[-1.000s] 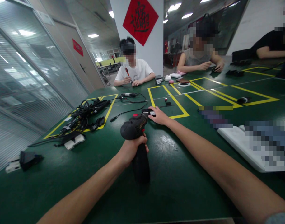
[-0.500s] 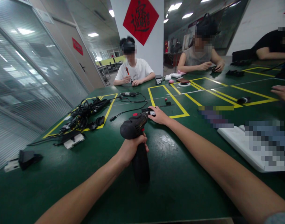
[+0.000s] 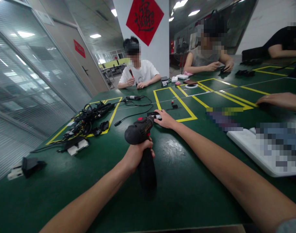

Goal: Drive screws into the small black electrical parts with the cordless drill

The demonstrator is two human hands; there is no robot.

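My left hand (image 3: 140, 152) is wrapped round the grip of a black cordless drill (image 3: 138, 131), fingers closed near its red trigger. The drill's chuck points away from me, and its battery end hangs down toward the table. Just beyond the chuck, my right hand (image 3: 166, 119) grips a small black part with a white label (image 3: 153, 114) against the green table. The chuck hides some of that part, so I cannot tell whether the drill's tip touches it. A small black piece (image 3: 175, 106) and a small red item (image 3: 172, 102) lie farther off.
Tangled black cables (image 3: 89, 116) lie at left inside yellow tape. Nearer are black-and-white pieces (image 3: 77, 147) and a black plug-like block (image 3: 29, 166). At right sits a white tray (image 3: 247, 145). A co-worker's hand (image 3: 281, 98) reaches in from the right; other people sit across the table.
The co-worker's hand at the right has moved left over the table, covering where a dark round item lay. My hands and the drill hold almost the same position.
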